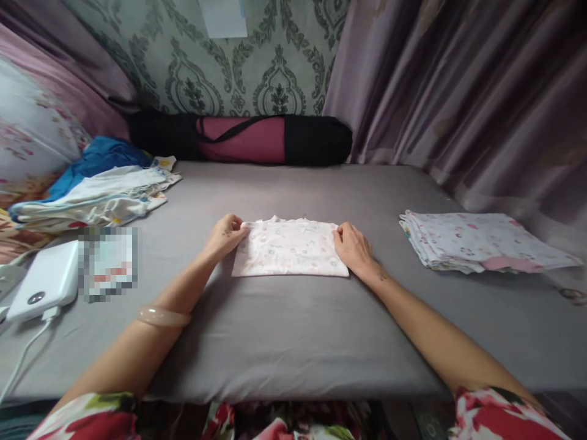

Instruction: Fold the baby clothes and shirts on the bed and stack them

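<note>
- The folded white garment (290, 247) lies flat near the middle of the bed (293, 342), a little toward the near edge, with its long axis running left to right, parallel to that edge.
- The left hand (224, 235) sits at the garment's far left corner; its fingers (236, 227) are curled and pinch that corner.
- The right hand (353, 246) sits at the garment's right edge; its fingers (340, 235) are bent onto the cloth near the far right corner, though I cannot tell whether they pinch it or only press on it.
- So the garment lies between the 2 hands, each hand touching 1 short end, neither nearer than the other.
- A stack of folded cloths (481, 241) rests well apart toward the bed's right edge, closer to the right hand.
- A loose heap of clothes (101, 195) lies toward the far left corner, and a white power bank (43, 281) with its cable sits at the left edge.
</note>
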Motion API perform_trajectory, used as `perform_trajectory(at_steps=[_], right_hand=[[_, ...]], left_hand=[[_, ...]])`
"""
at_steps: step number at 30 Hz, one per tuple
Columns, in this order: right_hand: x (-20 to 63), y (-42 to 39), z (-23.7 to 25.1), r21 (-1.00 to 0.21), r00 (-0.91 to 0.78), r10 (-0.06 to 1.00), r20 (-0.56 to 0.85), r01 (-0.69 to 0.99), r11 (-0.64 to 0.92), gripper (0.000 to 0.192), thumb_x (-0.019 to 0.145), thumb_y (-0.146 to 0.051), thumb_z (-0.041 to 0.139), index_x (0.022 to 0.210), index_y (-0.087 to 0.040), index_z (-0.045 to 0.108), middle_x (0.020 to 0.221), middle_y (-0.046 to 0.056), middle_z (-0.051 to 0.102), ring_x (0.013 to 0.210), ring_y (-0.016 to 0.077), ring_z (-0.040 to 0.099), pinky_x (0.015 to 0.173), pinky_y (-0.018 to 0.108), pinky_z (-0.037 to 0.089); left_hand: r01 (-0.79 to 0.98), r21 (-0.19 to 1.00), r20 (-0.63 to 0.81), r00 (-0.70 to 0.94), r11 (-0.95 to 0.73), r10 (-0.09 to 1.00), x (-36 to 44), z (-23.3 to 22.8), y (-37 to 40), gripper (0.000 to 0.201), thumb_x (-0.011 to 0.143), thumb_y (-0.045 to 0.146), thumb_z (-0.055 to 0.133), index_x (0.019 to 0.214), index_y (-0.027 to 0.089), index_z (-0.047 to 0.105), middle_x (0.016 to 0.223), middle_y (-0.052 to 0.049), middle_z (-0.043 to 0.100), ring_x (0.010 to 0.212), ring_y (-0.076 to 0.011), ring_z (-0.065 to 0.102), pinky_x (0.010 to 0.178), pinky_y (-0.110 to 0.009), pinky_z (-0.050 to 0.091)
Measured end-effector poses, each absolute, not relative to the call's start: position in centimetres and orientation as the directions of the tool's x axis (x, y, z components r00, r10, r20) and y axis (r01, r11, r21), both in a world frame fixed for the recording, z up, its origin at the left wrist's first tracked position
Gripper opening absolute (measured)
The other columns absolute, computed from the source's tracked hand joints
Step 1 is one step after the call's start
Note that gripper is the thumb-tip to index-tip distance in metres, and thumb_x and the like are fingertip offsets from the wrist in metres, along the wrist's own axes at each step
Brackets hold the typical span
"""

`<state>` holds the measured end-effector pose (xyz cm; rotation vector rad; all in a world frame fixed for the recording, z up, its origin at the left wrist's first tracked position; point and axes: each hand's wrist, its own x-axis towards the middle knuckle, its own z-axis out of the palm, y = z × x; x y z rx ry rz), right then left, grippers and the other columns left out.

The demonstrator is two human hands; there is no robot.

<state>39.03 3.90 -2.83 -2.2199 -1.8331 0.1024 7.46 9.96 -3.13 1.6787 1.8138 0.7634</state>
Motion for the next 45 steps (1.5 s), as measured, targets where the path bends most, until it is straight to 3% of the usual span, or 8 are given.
perform_trajectory(at_steps=[7, 13, 17, 20, 24, 29, 38, 45], right_hand=[[39.3, 3.7, -1.9, -0.226, 0.231, 0.969, 0.087, 0.952, -0.207, 0.022, 0.101, -0.031, 0.041, 0.109, -0.019, 0.057, 0.108, 0.012, 0.069, 0.096, 0.0255, 0.066, 0.069, 0.030, 0.041], [39.6, 3.9, -2.0, -0.171, 0.194, 0.981, 0.031, 0.967, -0.186, 0.024, 0.101, -0.031, 0.040, 0.111, -0.018, 0.057, 0.106, 0.013, 0.070, 0.095, 0.0268, 0.067, 0.071, 0.031, 0.043], [39.7, 4.0, -1.7, -0.118, 0.155, 0.987, 0.050, 0.982, -0.149, 0.031, 0.101, -0.029, 0.036, 0.118, -0.015, 0.058, 0.112, 0.018, 0.067, 0.102, 0.0296, 0.065, 0.080, 0.037, 0.046], [38.3, 4.0, -2.4, -0.071, -0.021, 0.981, 0.195, 0.997, 0.036, 0.043, 0.102, -0.030, 0.028, 0.133, -0.013, 0.052, 0.132, 0.022, 0.057, 0.122, 0.0322, 0.054, 0.099, 0.047, 0.040], [34.2, 4.1, -3.4, -0.055, -0.415, 0.886, 0.206, 0.899, 0.434, 0.054, 0.101, -0.035, 0.025, 0.151, -0.017, 0.034, 0.156, 0.011, 0.036, 0.146, 0.0284, 0.025, 0.119, 0.052, 0.016], [31.6, 4.4, -3.8, -0.087, -0.546, 0.832, 0.101, 0.828, 0.554, 0.060, 0.101, -0.037, 0.023, 0.153, -0.008, 0.029, 0.161, 0.010, 0.024, 0.150, 0.0259, 0.013, 0.121, 0.052, 0.004], [32.2, 4.7, -3.3, -0.171, -0.531, 0.847, 0.011, 0.834, 0.525, 0.063, 0.100, -0.041, 0.022, 0.155, -0.009, 0.024, 0.162, 0.009, 0.020, 0.150, 0.0269, 0.011, 0.121, 0.053, 0.003], [33.6, 4.7, -3.2, -0.193, -0.434, 0.900, 0.047, 0.880, 0.434, 0.065, 0.101, -0.043, 0.020, 0.153, -0.005, 0.027, 0.161, 0.015, 0.021, 0.150, 0.0244, 0.013, 0.122, 0.048, 0.007]], left_hand=[[0.543, 0.838, 0.091, -0.036, -0.057, 0.995, 7.5, -3.6, 10.2, 0.030, 0.069, 0.031, 0.056, 0.096, 0.020, 0.053, 0.079, 0.000, 0.060, 0.071, -0.0158, 0.057, 0.062, -0.025, 0.043], [0.636, 0.772, 0.035, -0.014, -0.018, 0.999, 7.3, -4.1, 10.6, 0.036, 0.077, 0.031, 0.054, 0.111, 0.019, 0.054, 0.080, -0.001, 0.060, 0.070, -0.0170, 0.059, 0.066, -0.029, 0.047], [0.797, 0.593, 0.192, -0.003, -0.114, 0.981, 7.2, -3.7, 10.3, 0.038, 0.083, 0.029, 0.052, 0.118, 0.015, 0.054, 0.097, -0.010, 0.063, 0.091, -0.0242, 0.062, 0.083, -0.040, 0.050], [0.856, 0.378, 0.373, 0.207, -0.352, 0.905, 8.4, -2.7, 8.9, 0.034, 0.090, 0.029, 0.045, 0.120, 0.016, 0.055, 0.115, -0.016, 0.062, 0.109, -0.0279, 0.058, 0.097, -0.045, 0.046], [0.774, 0.148, 0.279, 0.565, -0.616, 0.777, 11.5, -2.4, 6.7, 0.040, 0.096, 0.029, 0.036, 0.129, 0.014, 0.052, 0.138, -0.016, 0.054, 0.132, -0.0272, 0.047, 0.111, -0.044, 0.036], [0.792, 0.006, 0.168, 0.600, -0.610, 0.782, 12.9, -4.8, 6.4, 0.056, 0.102, 0.040, 0.024, 0.145, 0.007, 0.038, 0.156, -0.017, 0.033, 0.148, -0.0305, 0.021, 0.120, -0.048, 0.017], [0.819, 0.094, 0.062, 0.562, -0.566, 0.825, 12.1, -5.1, 7.2, 0.065, 0.099, 0.055, 0.024, 0.153, 0.019, 0.030, 0.161, -0.010, 0.023, 0.147, -0.0374, 0.020, 0.115, -0.061, 0.015], [0.777, 0.148, 0.104, 0.602, -0.611, 0.791, 12.7, -4.3, 7.5, 0.065, 0.098, 0.060, 0.024, 0.149, 0.021, 0.038, 0.158, -0.012, 0.033, 0.148, -0.0306, 0.021, 0.119, -0.053, 0.012]])
